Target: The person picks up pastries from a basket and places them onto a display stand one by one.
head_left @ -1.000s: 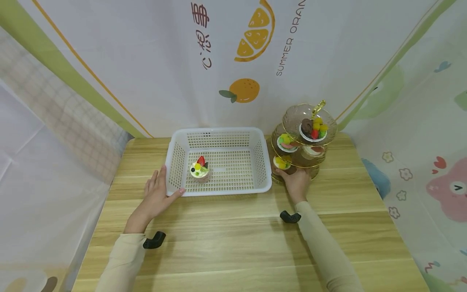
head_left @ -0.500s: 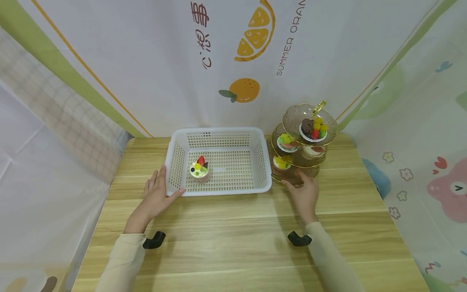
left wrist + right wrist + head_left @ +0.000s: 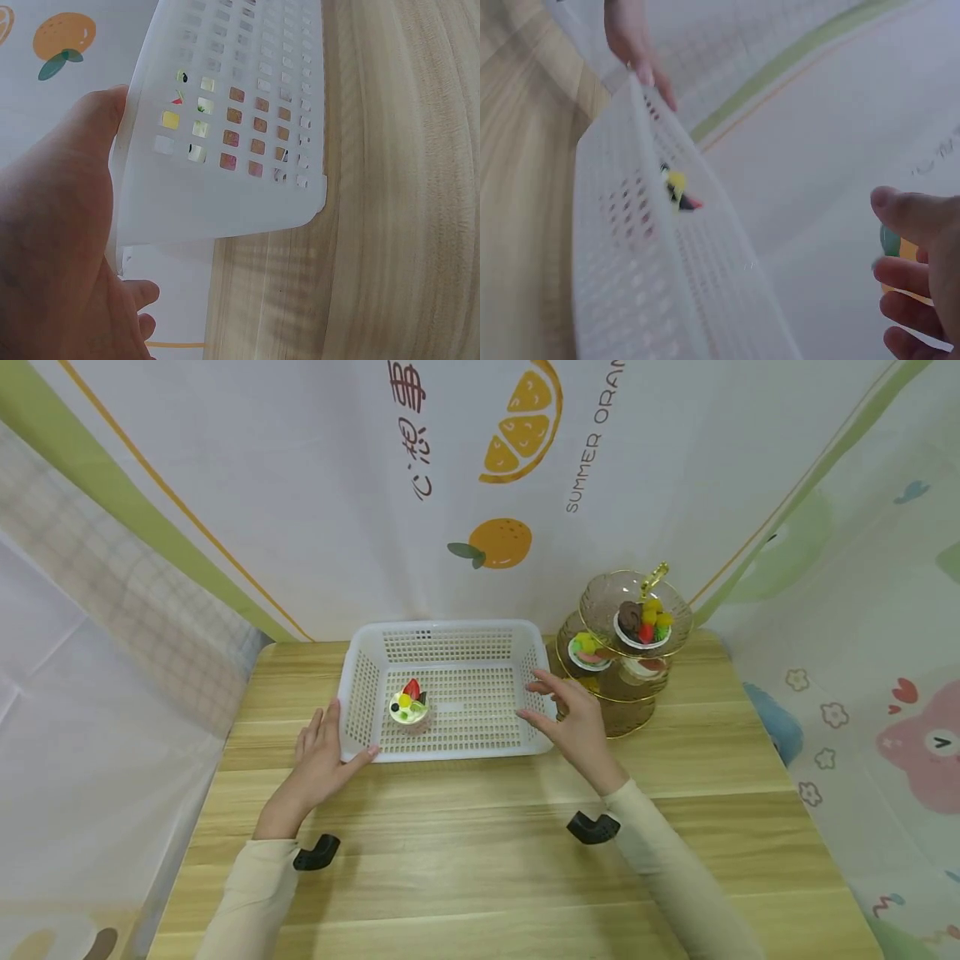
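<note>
In the head view, a white perforated plastic basket [image 3: 450, 752] sits on the wooden table. Inside it at left is a small dessert cup [image 3: 408, 710] topped with cream, a strawberry and fruit bits. My left hand [image 3: 318, 768] rests against the basket's front left corner, thumb on the front rim, fingers fairly straight along the left side. My right hand [image 3: 573, 727] hovers at the basket's right rim, thumb and fingers apart with nothing between them; the right wrist view shows these fingers [image 3: 907, 274] bare too. Behind it stands a three-tier glass stand [image 3: 626, 722] with gold rims.
On the stand's top tier is a chocolate-and-fruit dessert cup [image 3: 642, 625]. Below are a green-and-yellow topped one [image 3: 588, 652] and a cream-topped one [image 3: 643, 668]; yellow topping [image 3: 591, 683] shows lower down, partly behind my right hand. A printed curtain [image 3: 300, 527] hangs behind the table.
My right hand has drawn back from the dessert cup on the stand's bottom tier and moved left to the basket's right rim. My left hand and the basket stay put.
</note>
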A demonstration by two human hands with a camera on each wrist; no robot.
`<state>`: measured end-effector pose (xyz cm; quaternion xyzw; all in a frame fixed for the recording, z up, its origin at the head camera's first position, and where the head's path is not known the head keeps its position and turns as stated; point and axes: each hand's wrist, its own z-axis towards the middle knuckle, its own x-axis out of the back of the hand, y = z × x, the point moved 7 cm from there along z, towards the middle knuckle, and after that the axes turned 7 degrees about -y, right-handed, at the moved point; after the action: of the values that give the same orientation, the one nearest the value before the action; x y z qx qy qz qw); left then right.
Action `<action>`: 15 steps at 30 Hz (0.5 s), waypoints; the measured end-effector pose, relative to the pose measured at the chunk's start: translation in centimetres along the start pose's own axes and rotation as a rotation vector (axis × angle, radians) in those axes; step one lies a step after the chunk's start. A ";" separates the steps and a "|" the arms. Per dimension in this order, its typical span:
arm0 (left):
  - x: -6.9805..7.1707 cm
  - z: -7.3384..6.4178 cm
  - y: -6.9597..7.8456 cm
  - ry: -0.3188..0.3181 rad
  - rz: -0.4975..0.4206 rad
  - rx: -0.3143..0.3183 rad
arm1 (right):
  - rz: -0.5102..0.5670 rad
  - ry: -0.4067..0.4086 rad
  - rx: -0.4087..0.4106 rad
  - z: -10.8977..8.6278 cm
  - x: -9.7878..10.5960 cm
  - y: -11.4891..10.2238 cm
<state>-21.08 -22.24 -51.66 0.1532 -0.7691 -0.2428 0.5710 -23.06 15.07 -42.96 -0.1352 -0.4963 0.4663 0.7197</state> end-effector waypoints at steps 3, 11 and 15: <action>0.1 0.0 0.0 0.003 0.007 -0.003 | -0.016 -0.126 0.054 2.9 -1.7 -1.4; 0.2 -0.1 0.1 0.004 0.014 -0.005 | -0.101 -0.538 -0.012 8.1 -8.6 -1.1; 0.2 -0.1 0.1 0.003 0.010 -0.002 | -0.104 -0.718 -0.099 8.6 -12.5 0.7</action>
<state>-20.98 -22.28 -51.46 0.1488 -0.7688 -0.2406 0.5735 -31.59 3.01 -46.69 0.0280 -0.7456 0.4221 0.5149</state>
